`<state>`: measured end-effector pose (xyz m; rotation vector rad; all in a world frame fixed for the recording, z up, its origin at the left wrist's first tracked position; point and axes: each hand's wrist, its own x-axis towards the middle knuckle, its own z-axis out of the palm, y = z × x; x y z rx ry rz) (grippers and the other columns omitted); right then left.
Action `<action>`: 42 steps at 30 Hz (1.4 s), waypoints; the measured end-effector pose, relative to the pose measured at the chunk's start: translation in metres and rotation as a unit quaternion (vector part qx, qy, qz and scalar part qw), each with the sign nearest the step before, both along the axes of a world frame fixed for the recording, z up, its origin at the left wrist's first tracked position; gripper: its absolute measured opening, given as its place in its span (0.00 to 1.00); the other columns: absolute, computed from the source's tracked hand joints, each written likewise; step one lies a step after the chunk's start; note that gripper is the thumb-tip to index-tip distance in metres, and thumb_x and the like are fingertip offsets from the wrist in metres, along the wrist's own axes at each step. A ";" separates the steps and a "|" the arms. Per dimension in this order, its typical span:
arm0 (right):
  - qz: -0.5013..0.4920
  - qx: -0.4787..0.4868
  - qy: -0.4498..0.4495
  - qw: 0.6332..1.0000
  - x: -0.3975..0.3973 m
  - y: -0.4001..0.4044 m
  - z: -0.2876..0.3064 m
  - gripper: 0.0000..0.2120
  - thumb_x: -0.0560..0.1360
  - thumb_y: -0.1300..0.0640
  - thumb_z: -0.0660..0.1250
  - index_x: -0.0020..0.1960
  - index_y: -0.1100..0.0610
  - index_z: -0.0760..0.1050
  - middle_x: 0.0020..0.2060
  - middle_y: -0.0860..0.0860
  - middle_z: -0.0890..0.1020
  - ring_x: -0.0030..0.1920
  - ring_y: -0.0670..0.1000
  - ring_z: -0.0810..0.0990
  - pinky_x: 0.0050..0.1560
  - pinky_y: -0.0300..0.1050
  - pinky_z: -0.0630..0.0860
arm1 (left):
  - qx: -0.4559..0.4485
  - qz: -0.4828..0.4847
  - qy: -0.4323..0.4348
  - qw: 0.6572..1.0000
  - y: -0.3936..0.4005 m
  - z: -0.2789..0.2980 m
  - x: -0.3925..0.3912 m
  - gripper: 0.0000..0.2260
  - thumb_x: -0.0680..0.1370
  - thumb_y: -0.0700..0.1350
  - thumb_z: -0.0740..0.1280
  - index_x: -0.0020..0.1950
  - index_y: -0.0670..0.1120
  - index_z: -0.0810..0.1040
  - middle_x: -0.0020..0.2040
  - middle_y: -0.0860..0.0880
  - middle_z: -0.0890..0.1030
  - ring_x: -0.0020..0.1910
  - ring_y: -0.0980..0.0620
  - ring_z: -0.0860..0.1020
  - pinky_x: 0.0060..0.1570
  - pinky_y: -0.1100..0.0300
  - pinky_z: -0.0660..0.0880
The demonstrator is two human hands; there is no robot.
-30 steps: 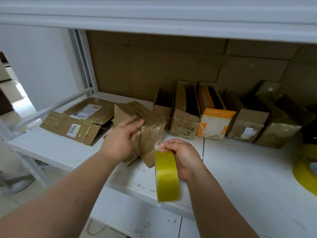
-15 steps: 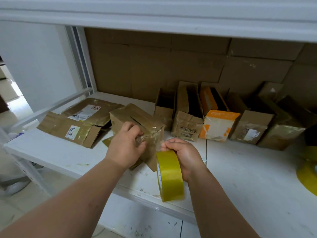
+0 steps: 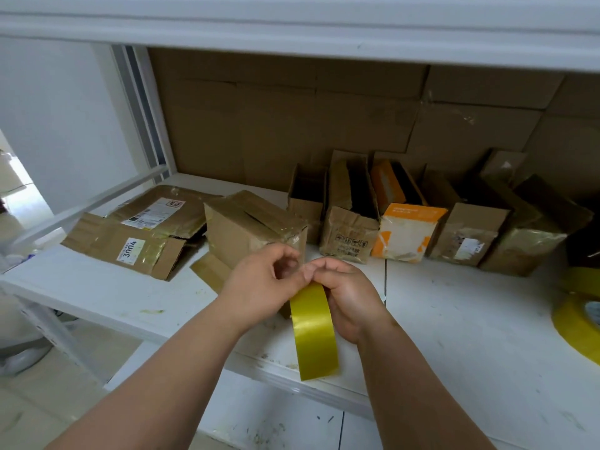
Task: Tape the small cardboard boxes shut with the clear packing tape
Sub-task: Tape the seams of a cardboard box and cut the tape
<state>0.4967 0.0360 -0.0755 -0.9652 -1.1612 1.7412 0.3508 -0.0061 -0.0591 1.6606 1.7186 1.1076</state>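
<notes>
Tape roll (image 3: 313, 332) sits edge-on at the centre of the frame, held in your right hand (image 3: 349, 295), whose fingers curl round its far side with the thumb over the top. Your left hand (image 3: 259, 284) has come off the box and moved in against the right; its fingertips look pinched at the top of the roll, apparently picking at the free end of the tape, though the clear film itself cannot be made out. A second ago that hand lay on the box, so holding has given way to drawing out a strip, and no new tape is on the cardboard yet.

Just behind your knuckles, centre-left, stands the small cardboard box (image 3: 250, 228), tilted on the white shelf (image 3: 454, 319) with a slit showing along its top seam. Behind it to the right runs a row of open boxes (image 3: 354, 222), one orange and white. Flattened cartons (image 3: 146, 235) lie at the left, and another yellow roll (image 3: 578, 323) rests at the right edge.
</notes>
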 end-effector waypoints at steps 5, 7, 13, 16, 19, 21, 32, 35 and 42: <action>-0.033 0.013 -0.006 0.999 -0.002 -0.002 0.000 0.04 0.77 0.65 0.68 0.46 0.63 0.82 0.41 0.61 0.85 0.43 0.57 0.83 0.51 0.54 0.79 | -0.063 0.034 -0.054 0.996 0.000 0.008 0.000 0.04 0.73 0.47 0.76 0.46 0.50 0.83 0.43 0.49 0.85 0.45 0.49 0.83 0.50 0.53 0.81; -0.035 0.028 -0.024 0.999 -0.004 -0.002 -0.001 0.05 0.77 0.64 0.68 0.46 0.63 0.83 0.40 0.60 0.85 0.41 0.56 0.83 0.51 0.56 0.79 | -0.065 0.057 -0.035 0.996 0.000 0.011 0.002 0.05 0.73 0.49 0.76 0.45 0.48 0.84 0.42 0.48 0.84 0.44 0.48 0.83 0.51 0.47 0.80; -0.018 0.043 -0.060 0.997 -0.001 0.004 0.000 0.06 0.78 0.64 0.68 0.47 0.56 0.83 0.44 0.58 0.86 0.47 0.56 0.84 0.56 0.53 0.80 | -0.066 0.087 0.001 0.994 0.000 0.015 0.012 0.06 0.75 0.46 0.74 0.42 0.44 0.82 0.36 0.50 0.82 0.38 0.51 0.80 0.45 0.50 0.80; -0.001 0.050 -0.093 0.994 0.000 0.011 -0.001 0.05 0.78 0.59 0.69 0.49 0.54 0.84 0.50 0.54 0.86 0.54 0.54 0.84 0.64 0.57 0.76 | -0.058 0.104 -0.009 0.993 0.000 0.015 0.017 0.08 0.77 0.42 0.71 0.38 0.47 0.80 0.29 0.57 0.78 0.31 0.61 0.75 0.33 0.62 0.73; -0.019 0.027 -0.083 0.996 0.006 0.026 0.000 0.11 0.78 0.55 0.69 0.60 0.53 0.80 0.58 0.53 0.83 0.58 0.52 0.81 0.66 0.54 0.75 | -0.052 0.130 -0.030 0.990 -0.002 0.011 0.017 0.09 0.76 0.41 0.71 0.35 0.48 0.79 0.33 0.55 0.79 0.34 0.55 0.77 0.33 0.60 0.73; -0.055 0.009 -0.094 0.994 0.011 0.039 0.001 0.14 0.79 0.56 0.67 0.64 0.51 0.77 0.62 0.50 0.79 0.58 0.50 0.78 0.60 0.51 0.74 | -0.032 0.151 -0.101 0.983 -0.005 0.008 0.011 0.09 0.73 0.45 0.75 0.33 0.48 0.79 0.44 0.54 0.79 0.44 0.47 0.81 0.44 0.48 0.80; 0.100 0.100 -0.244 0.959 -0.036 0.059 -0.015 0.20 0.81 0.55 0.63 0.72 0.50 0.69 0.64 0.47 0.78 0.65 0.51 0.76 0.67 0.49 0.71 | -0.029 0.211 -0.185 0.959 -0.020 0.008 -0.019 0.09 0.75 0.39 0.74 0.36 0.43 0.77 0.57 0.62 0.75 0.54 0.55 0.77 0.36 0.68 0.72; 0.064 0.121 -0.275 0.952 -0.037 0.053 -0.015 0.14 0.82 0.53 0.61 0.66 0.53 0.74 0.58 0.50 0.80 0.59 0.52 0.77 0.62 0.47 0.73 | -0.062 0.162 -0.206 0.963 -0.019 0.009 -0.031 0.11 0.76 0.38 0.72 0.35 0.45 0.75 0.57 0.67 0.75 0.49 0.61 0.78 0.30 0.71 0.70; 0.024 0.189 -0.395 0.899 -0.055 0.016 -0.009 0.16 0.81 0.44 0.59 0.62 0.52 0.75 0.57 0.50 0.82 0.58 0.55 0.79 0.59 0.50 0.75 | -0.070 0.086 -0.201 0.973 -0.025 0.013 -0.067 0.10 0.76 0.36 0.71 0.37 0.41 0.73 0.36 0.53 0.79 0.29 0.63 0.75 0.27 0.71 0.69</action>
